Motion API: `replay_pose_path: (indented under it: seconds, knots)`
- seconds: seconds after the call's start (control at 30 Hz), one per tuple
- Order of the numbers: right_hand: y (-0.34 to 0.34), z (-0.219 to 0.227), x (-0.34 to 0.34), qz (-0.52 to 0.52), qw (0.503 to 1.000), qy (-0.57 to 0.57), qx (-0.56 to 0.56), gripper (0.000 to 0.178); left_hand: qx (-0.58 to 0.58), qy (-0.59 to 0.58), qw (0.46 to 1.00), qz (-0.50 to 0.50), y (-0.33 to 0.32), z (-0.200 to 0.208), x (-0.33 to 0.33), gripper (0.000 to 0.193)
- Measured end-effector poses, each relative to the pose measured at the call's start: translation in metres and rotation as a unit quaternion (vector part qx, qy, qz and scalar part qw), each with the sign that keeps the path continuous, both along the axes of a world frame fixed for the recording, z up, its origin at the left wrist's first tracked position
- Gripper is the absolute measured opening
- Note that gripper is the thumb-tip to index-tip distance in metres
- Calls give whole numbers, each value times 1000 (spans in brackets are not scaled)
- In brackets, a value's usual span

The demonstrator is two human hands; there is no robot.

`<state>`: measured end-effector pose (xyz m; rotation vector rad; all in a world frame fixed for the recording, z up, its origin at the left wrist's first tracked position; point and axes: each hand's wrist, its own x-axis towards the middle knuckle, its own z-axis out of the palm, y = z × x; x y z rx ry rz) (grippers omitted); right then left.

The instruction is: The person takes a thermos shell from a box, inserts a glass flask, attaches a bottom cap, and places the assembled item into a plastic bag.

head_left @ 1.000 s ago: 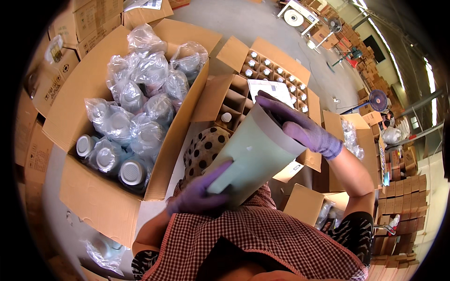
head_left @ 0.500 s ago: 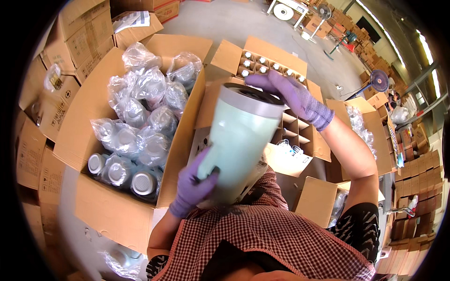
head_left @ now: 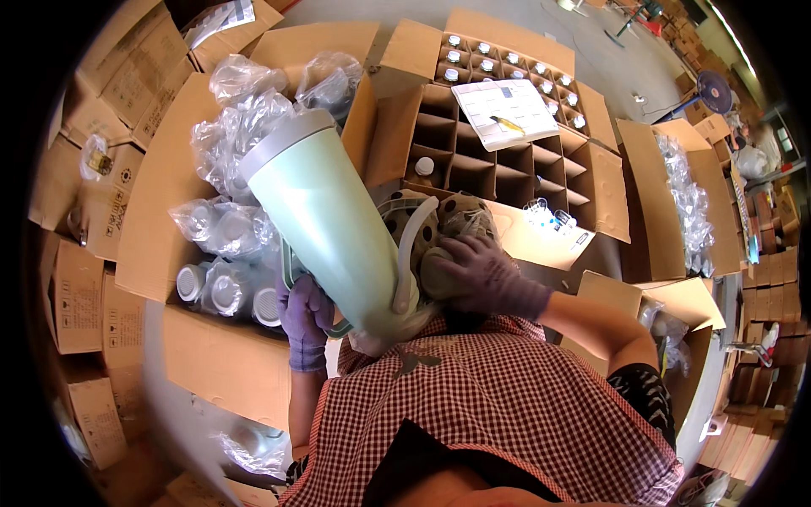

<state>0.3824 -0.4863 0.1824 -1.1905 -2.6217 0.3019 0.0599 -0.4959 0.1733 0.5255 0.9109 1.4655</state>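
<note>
A large mint-green insulated tumbler (head_left: 325, 211) with a grey band at one end slants across my lap, the banded end up and to the left. My left hand (head_left: 306, 314) is closed around its green side handle. At the lower right end of the tumbler is a pale grey curved handle (head_left: 412, 253). My right hand (head_left: 490, 275) is beside that end, fingers curled over a small rounded grey-green thing (head_left: 435, 275) whose kind I cannot make out.
Left, an open carton (head_left: 228, 363) holds several plastic-wrapped tumblers. Ahead, a divided carton (head_left: 498, 221) holds several white-capped bottles, with a paper sheet (head_left: 505, 110) and a yellow pen on top. More open cartons (head_left: 642, 203) stand to the right; stacked boxes (head_left: 127, 93) line the left.
The tumbler has tipped and its banded end has swung left. My right hand has left that end and come down near my lap. My left hand still holds the tumbler. The view has shifted.
</note>
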Motion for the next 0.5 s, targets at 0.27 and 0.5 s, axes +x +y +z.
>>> replay_pose_path:
  seconds: [0.27, 0.5]
  knots:
    - [11, -3, 57, -164, 963, 214, -30, 78, 19, 28, 997, -76, 35, 4, 18, 14]
    - [-13, 56, 66, -149, 833, 525, -93, 67, -13, -235, 964, -126, 84, -6, 41, 39]
